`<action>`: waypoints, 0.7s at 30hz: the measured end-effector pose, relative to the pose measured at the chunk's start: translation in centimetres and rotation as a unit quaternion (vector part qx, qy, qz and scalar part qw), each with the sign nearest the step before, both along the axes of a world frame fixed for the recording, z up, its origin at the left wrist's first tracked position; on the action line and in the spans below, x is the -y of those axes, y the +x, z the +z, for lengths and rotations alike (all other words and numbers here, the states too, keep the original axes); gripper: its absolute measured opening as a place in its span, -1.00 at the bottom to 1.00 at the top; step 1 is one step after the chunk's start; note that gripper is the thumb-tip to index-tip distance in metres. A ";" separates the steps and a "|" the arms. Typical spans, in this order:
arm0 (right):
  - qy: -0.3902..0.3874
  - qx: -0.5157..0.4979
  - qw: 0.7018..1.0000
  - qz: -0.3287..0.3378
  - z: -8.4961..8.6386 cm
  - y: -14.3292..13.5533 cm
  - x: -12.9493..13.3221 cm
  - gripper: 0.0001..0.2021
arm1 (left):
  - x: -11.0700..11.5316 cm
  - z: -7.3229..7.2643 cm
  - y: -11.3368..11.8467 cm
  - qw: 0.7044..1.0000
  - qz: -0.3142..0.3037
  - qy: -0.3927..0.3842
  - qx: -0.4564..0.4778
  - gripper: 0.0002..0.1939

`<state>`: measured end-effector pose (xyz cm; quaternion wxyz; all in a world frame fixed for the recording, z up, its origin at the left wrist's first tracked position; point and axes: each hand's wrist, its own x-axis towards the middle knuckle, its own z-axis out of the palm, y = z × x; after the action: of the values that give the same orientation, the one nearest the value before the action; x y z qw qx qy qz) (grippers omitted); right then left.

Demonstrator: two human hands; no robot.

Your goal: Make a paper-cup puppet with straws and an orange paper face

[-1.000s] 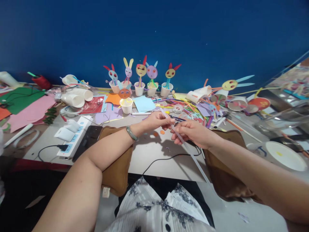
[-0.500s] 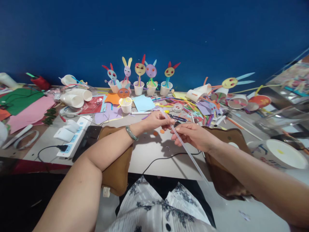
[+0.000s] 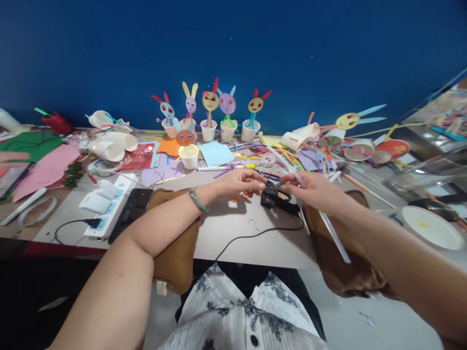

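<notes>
My right hand (image 3: 315, 187) grips a long translucent glue stick (image 3: 334, 238), which slants through it from upper left to lower right. Its fingertips are near a black glue gun (image 3: 272, 197) lying on the table. My left hand (image 3: 242, 182), with a bangle on the wrist, is at the gun's left end, thumb and forefinger pressed together. Whether those fingers pinch the gun or something small is hidden. A dark cord (image 3: 251, 234) curves from the gun toward the table's front edge. Small orange paper pieces (image 3: 234, 199) lie under my left hand.
Paper-faced figures in white cups (image 3: 209, 131) line the blue wall. Coloured sticks and paper scraps crowd the back right. At left are a power strip (image 3: 113, 206), a phone (image 3: 133, 211) and another person's hand (image 3: 12, 158). A brown cushion (image 3: 178, 253) lies at the front edge.
My left hand has let go of the glue stick, and my right hand has carried it rightward. The glue gun now shows between my hands. Another person's hand has appeared at far left.
</notes>
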<state>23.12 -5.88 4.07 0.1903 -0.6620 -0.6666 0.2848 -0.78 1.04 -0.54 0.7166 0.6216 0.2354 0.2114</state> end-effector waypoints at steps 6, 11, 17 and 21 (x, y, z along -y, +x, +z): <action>-0.021 0.226 0.973 0.030 -0.6 3.0 -1.9 -0.82 | 0.2 -0.1 0.1 0.997 0.064 -0.010 -0.030 -0.87; -0.049 0.226 0.971 0.056 -3.6 2.9 -1.3 -0.75 | 0.1 -0.5 0.3 0.997 0.076 -0.026 -0.021 -0.90; -0.041 0.215 0.972 0.080 -5.5 3.2 -1.0 -0.79 | 0.0 -0.6 0.3 0.997 0.072 -0.026 -0.023 -0.86; -0.017 0.198 0.976 0.086 -4.8 2.8 -0.5 -0.85 | 0.3 0.0 0.1 0.998 0.044 -0.030 -0.043 -0.85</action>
<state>25.93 -5.40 -0.68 0.0178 -0.6486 -0.7407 0.1744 -0.72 0.76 -0.53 0.7141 0.5972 0.2994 0.2092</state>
